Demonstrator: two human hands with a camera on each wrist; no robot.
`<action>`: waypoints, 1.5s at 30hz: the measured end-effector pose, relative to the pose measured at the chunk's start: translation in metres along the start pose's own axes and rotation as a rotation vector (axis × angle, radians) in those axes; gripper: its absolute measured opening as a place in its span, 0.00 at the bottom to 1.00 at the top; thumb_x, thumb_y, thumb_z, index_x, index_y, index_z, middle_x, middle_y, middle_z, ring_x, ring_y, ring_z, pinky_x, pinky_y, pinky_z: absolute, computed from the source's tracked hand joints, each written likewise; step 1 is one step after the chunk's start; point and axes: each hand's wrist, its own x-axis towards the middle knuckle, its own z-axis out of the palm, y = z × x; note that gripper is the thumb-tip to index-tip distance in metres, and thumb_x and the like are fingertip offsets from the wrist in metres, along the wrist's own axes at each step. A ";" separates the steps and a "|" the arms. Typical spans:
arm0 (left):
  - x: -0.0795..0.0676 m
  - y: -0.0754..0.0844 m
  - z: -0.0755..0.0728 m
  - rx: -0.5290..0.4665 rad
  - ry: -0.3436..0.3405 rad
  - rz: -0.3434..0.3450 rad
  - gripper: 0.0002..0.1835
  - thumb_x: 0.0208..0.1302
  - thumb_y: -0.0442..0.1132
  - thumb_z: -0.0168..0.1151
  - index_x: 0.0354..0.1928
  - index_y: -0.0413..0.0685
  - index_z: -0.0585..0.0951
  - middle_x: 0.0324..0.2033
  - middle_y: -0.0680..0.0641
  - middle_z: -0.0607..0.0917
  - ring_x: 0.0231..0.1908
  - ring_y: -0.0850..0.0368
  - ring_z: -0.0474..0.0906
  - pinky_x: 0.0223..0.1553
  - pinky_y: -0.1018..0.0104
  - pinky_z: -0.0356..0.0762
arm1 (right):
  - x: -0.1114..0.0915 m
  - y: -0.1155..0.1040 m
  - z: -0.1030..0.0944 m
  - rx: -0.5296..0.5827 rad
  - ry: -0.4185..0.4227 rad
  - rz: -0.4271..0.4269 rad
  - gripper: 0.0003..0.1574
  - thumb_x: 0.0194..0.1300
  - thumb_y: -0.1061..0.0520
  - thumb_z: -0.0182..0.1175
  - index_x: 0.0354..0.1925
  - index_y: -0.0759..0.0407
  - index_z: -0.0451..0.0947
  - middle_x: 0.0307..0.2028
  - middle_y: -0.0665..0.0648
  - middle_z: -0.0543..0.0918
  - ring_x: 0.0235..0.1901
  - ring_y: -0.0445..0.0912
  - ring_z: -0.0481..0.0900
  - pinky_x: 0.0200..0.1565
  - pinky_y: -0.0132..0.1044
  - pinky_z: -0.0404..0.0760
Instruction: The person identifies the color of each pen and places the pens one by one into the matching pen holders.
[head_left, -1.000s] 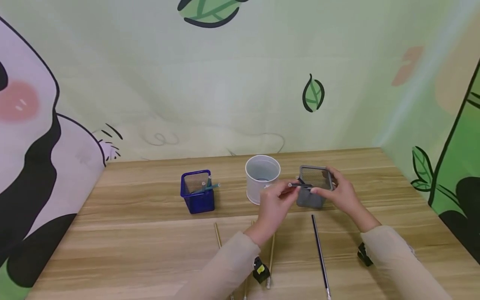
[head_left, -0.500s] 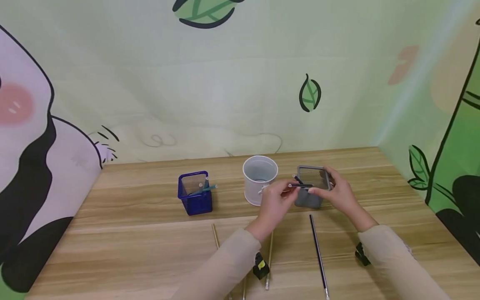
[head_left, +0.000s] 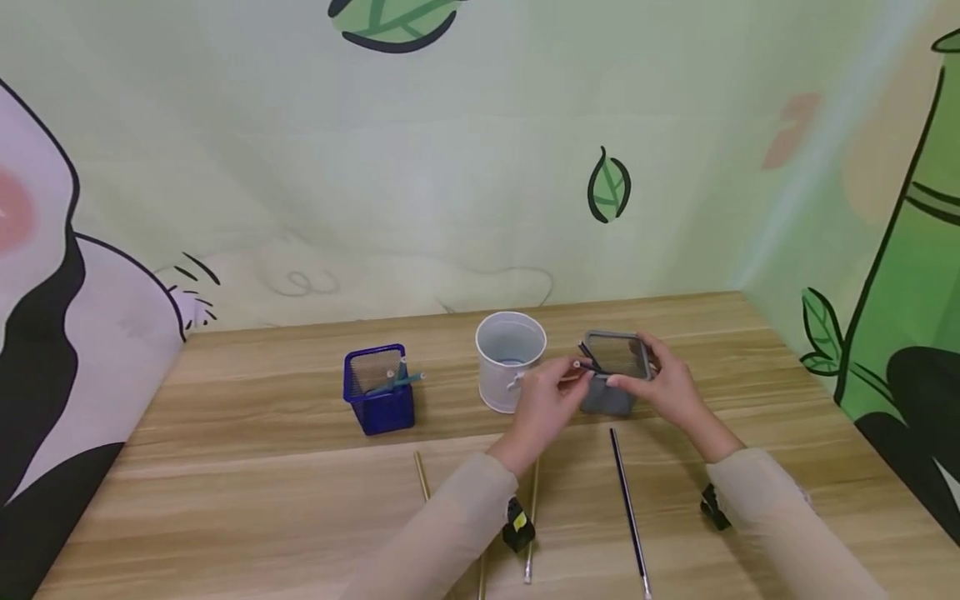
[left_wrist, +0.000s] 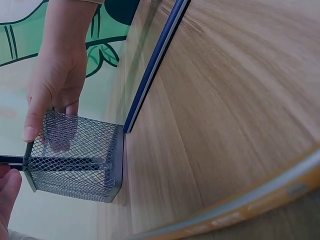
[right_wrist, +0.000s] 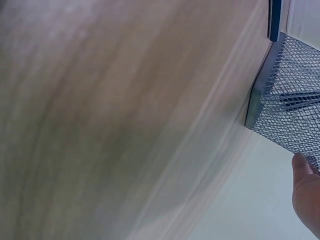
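Observation:
My left hand [head_left: 543, 400] pinches a dark pencil [head_left: 587, 367] near its end, at the rim of a grey mesh pen holder [head_left: 606, 400]. Another dark pencil [head_left: 590, 353] leans out over that rim. Through the mesh in the left wrist view, dark pencil shafts [left_wrist: 65, 163] show inside the holder. My right hand [head_left: 667, 390] grips the holder's right side, thumb at the front and fingers behind. In the left wrist view, the holder's base [left_wrist: 119, 170] meets the tabletop beside a dark blue pencil [left_wrist: 152, 67] lying there.
Left of the holder stands a white metal bucket [head_left: 498, 383]. Further left, a blue mesh pen holder [head_left: 386, 412] contains several green pencils [head_left: 405, 380]. Gold pencils [head_left: 533, 508] lie on the wooden table [head_left: 262, 500], partly under my left forearm. A printed cloth backdrop [head_left: 412, 183] rises behind.
The pinched pencil has tilted from nearly level to slanting down into the grey holder, and less of it shows. The whole head view has shifted, so things sit slightly further left.

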 end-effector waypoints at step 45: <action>-0.014 0.007 -0.009 -0.065 0.036 -0.300 0.10 0.60 0.32 0.63 0.42 0.33 0.79 0.39 0.39 0.85 0.40 0.51 0.83 0.40 0.75 0.80 | 0.001 0.000 0.000 0.005 -0.004 0.011 0.58 0.55 0.53 0.70 0.70 0.72 0.47 0.65 0.77 0.61 0.64 0.69 0.61 0.62 0.60 0.65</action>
